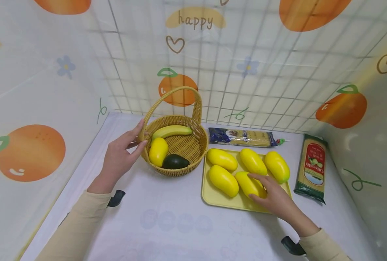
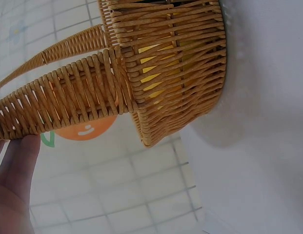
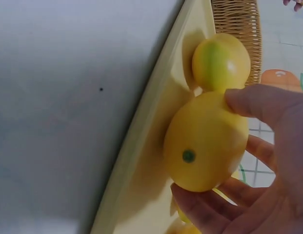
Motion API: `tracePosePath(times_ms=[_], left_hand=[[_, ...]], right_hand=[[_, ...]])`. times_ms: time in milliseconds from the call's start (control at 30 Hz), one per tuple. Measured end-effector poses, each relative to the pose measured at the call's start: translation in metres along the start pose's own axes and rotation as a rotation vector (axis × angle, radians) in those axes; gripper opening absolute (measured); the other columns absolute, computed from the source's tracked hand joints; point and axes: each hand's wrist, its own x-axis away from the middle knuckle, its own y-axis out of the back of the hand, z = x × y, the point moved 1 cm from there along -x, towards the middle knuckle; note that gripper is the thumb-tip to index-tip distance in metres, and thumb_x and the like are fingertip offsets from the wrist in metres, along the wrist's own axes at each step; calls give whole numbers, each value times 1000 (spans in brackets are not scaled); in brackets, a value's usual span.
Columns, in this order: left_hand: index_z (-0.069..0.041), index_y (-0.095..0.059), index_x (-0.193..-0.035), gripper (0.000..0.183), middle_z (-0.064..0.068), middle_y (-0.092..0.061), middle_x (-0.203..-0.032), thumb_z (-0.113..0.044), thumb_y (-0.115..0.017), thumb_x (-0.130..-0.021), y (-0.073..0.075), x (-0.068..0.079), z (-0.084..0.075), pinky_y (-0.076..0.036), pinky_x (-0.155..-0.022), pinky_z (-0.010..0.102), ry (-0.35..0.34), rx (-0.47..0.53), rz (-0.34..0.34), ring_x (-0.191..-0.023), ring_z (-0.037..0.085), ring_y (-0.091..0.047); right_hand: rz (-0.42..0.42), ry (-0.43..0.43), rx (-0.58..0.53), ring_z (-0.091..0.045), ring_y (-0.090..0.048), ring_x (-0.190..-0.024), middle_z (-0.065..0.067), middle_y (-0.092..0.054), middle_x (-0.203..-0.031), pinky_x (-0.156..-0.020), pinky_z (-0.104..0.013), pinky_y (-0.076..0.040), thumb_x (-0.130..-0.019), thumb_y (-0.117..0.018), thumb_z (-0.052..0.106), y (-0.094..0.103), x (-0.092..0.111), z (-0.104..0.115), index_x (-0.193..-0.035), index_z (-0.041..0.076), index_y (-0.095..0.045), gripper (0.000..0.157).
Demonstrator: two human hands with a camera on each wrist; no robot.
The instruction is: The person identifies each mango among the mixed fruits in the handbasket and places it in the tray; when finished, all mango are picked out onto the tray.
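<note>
A wicker basket (image 1: 183,149) holds a banana (image 1: 172,131), a yellow mango (image 1: 158,150) and a dark avocado (image 1: 175,162). At its left side, my left hand (image 1: 119,156) grips the lower part of the arched handle (image 2: 58,100) between thumb and fingers. To the right, a pale yellow tray (image 1: 219,202) carries several mangoes. My right hand (image 1: 275,197) holds the front mango (image 1: 248,184) of these, thumb on one side and fingers on the other. In the right wrist view this mango (image 3: 205,141) shows its green stem spot; its underside is hidden.
Behind the tray lies a blue and clear packet (image 1: 242,137), with a small wrapped lollipop (image 1: 280,141) at its right end. A red and gold Olivoila packet (image 1: 312,166) lies right of the tray. Fruit-printed cloth walls (image 1: 258,94) stand at the back and both sides.
</note>
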Motion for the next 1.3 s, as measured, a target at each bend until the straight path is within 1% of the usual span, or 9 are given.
tracePosePath(times_ms=[133,333,467,600,700,867,967,1100,1300], left_hand=[[-24,-45,-155,77,12,-72,-113,-6,-79,-89,0,0,0,-63,-80,39,-4,-5,-3,-95,27,-73],[-24,-45,-155,77,12,-72,-112,-5,-79,-89,0,0,1,-63,-80,38,-3,2,-3,-94,27,-73],[-24,-45,-155,77,11,-72,-109,-6,-79,-89,0,0,1,-63,-81,39,0,-3,-3,-93,26,-73],[-24,-45,-155,77,11,-72,-108,-6,-79,-89,0,0,0,-63,-81,39,1,-4,-2,-93,26,-73],[-24,-45,-155,76,11,-72,-108,-6,-78,-89,0,0,0,-63,-81,39,4,-2,2,-93,26,-73],[-24,-44,-155,76,11,-72,-110,-6,-78,-89,0,0,0,-63,-81,39,12,4,4,-94,27,-73],[-24,-44,-155,77,11,-72,-111,-5,-79,-89,1,1,0,-63,-81,39,10,4,2,-94,27,-73],[-23,-46,-155,77,12,-72,-110,-4,-79,-88,1,0,0,-63,-80,39,-1,9,-2,-93,27,-73],[-23,-46,-154,75,12,-72,-109,-6,-79,-89,0,0,1,-63,-81,38,-3,17,-1,-93,26,-73]], right_hand=[[-4,5,28,-43,-50,-129,-21,-49,-147,-103,-70,-45,-90,-77,45,1,1,2,-148,19,-52,69],[-44,46,56,-38,-58,-121,-15,-54,-143,-94,-59,-56,-92,-75,45,12,2,9,-147,17,-54,66],[-76,83,56,-38,-58,-120,-14,-54,-143,-94,-60,-56,-94,-73,40,19,-3,16,-146,16,-55,60],[-84,101,54,-38,-56,-124,-13,-53,-144,-98,-63,-53,-96,-72,36,22,-14,29,-147,16,-54,57],[-77,123,48,-38,-54,-129,-12,-53,-146,-102,-64,-49,-97,-70,36,22,-24,43,-148,18,-53,56],[-53,189,9,-35,-54,-129,-8,-53,-147,-104,-61,-49,-98,-69,37,17,-44,74,-148,22,-53,54],[-30,235,-37,-34,-55,-128,-6,-53,-146,-104,-58,-51,-98,-69,37,13,-58,95,-148,22,-53,54],[6,283,-62,-33,-58,-125,-6,-53,-145,-101,-52,-55,-98,-68,39,5,-80,123,-150,24,-51,56],[75,329,-95,-28,-58,-121,-6,-54,-143,-98,-43,-56,-99,-68,37,-10,-114,163,-152,19,-49,59]])
